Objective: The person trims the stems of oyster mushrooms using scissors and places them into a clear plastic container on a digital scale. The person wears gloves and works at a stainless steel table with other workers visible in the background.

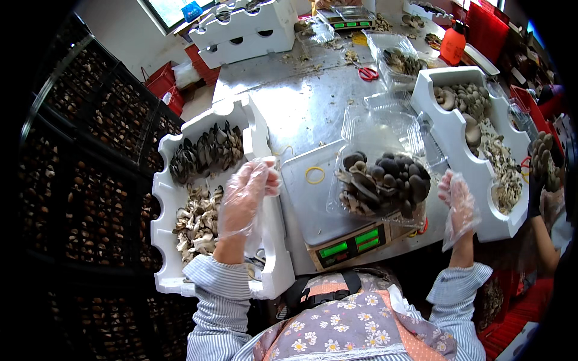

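Note:
My left hand (246,196), in a clear plastic glove, hovers over the right wall of a white foam box (277,252). Its fingers are bent, and their grip side is hidden. Dark oyster mushrooms (207,151) lie at that box's far end, paler ones (198,221) nearer me. An open clear plastic clamshell (384,119) rests on a digital scale (307,194), filled with a cluster of grey oyster mushrooms (390,180). To its right, my gloved right hand (458,205) is raised with loosely bent fingers and nothing visible in them. A yellow rubber band (314,175) lies on the scale's plate.
Another foam box (496,189) of mushrooms stands right. Red scissors (368,74), a filled clamshell (402,63) and an orange spray bottle (453,43) are farther back on the metal table (289,90). Black crates (99,180) line the left. A co-worker's gloved hand (536,192) is near mushrooms, right.

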Tool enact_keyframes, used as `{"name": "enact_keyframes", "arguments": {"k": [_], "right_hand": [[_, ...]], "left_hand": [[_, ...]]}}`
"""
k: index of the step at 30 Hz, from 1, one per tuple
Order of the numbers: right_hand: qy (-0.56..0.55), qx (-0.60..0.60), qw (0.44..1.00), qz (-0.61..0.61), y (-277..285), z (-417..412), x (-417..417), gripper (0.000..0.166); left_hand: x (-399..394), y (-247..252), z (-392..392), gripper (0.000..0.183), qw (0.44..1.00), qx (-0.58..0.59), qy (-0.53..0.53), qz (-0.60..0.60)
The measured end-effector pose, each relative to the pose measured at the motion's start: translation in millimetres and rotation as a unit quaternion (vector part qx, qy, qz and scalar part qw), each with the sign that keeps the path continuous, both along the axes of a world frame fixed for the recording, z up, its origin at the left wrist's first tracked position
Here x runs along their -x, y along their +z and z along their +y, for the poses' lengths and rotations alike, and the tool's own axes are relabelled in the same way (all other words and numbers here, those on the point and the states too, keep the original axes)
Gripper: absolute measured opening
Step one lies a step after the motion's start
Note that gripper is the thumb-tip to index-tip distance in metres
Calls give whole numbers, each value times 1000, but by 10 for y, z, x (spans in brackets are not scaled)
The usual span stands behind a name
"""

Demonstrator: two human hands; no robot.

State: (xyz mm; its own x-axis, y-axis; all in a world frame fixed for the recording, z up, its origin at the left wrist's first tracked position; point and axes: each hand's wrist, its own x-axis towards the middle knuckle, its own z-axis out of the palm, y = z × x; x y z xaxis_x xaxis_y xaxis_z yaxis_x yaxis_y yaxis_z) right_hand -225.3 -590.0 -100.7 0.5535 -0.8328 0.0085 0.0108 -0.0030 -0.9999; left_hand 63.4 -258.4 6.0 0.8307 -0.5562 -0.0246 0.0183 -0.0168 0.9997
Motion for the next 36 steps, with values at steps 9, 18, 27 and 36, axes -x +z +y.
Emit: {"name": "enact_keyframes", "arguments": {"k": [9, 18, 27, 36], "right_hand": [[35, -174, 969, -174, 48, 623, -534, 50], [152, -279, 915, -246, -39, 330, -975, 50], [150, -226, 937, -220, -62, 176, -1360, 64], [217, -192, 951, -111, 387, 99, -1024, 41]], "left_hand": [[-489, -698, -1273, 61, 966, -26, -61, 250], [-710, -703, -1576, 82, 933, 92, -63, 341], [167, -21, -789, 31, 1000, -21, -9, -10], [784, -458, -584, 46, 986, -109, 114, -49]]}}
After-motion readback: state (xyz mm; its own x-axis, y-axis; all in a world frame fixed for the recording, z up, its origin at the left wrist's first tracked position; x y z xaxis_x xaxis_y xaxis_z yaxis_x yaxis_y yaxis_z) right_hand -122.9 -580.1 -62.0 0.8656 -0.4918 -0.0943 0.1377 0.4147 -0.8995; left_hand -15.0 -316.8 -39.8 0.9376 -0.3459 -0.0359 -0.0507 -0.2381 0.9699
